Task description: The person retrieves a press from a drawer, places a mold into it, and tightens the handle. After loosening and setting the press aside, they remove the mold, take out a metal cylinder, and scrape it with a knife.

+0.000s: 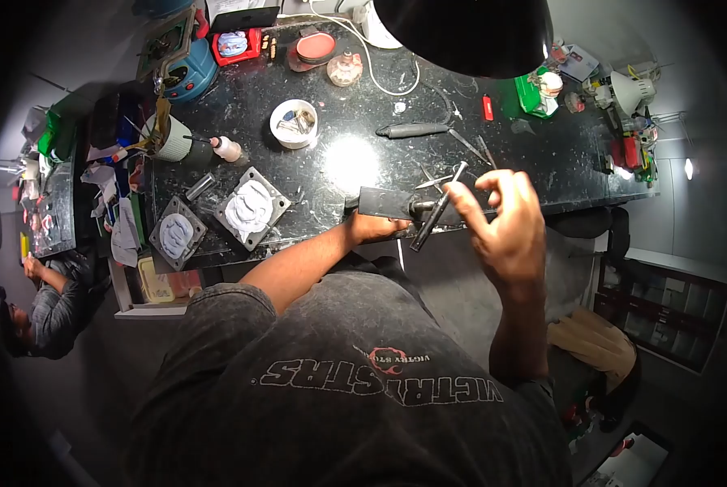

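Note:
A dark metal screw clamp with a flat top plate and a sliding cross bar stands at the front edge of the bench. My left hand grips it from below, its fingers partly hidden under the plate. On the other side, my right hand is raised with the thumb tip right at the bar and the fingers spread away from the thumb. Thin metal tools lie just behind the clamp. To the left are two metal flask halves, one with white plaster, the other with greyish plaster.
A black lamp shade hangs over the back of the bench. Around it are a white bowl of small parts, a corded handpiece, a glass jar and a brush cup. Another person sits at far left.

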The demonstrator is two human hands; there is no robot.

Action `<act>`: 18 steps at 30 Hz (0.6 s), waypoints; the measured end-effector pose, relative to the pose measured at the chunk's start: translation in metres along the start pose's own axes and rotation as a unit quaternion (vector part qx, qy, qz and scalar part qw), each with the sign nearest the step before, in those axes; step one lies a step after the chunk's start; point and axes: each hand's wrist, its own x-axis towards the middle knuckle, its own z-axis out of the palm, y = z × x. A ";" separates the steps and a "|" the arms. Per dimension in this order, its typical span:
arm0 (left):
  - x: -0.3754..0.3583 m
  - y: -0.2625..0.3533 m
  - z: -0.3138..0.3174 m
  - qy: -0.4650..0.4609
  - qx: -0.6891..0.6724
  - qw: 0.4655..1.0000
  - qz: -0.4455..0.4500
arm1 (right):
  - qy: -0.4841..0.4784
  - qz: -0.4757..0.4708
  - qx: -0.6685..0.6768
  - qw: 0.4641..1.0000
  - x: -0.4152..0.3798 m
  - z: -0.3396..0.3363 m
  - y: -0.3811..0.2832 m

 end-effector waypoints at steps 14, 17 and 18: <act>0.002 -0.004 0.000 0.034 -0.145 0.987 0.065 | -0.069 0.013 -0.010 0.998 0.004 -0.003 -0.008; -0.001 0.026 -0.013 0.029 -0.218 0.975 0.028 | -0.109 -0.215 -0.022 0.970 0.008 -0.003 -0.004; 0.003 0.031 -0.014 0.021 -0.273 0.961 0.050 | -0.123 -0.267 -0.028 0.956 0.010 -0.006 0.001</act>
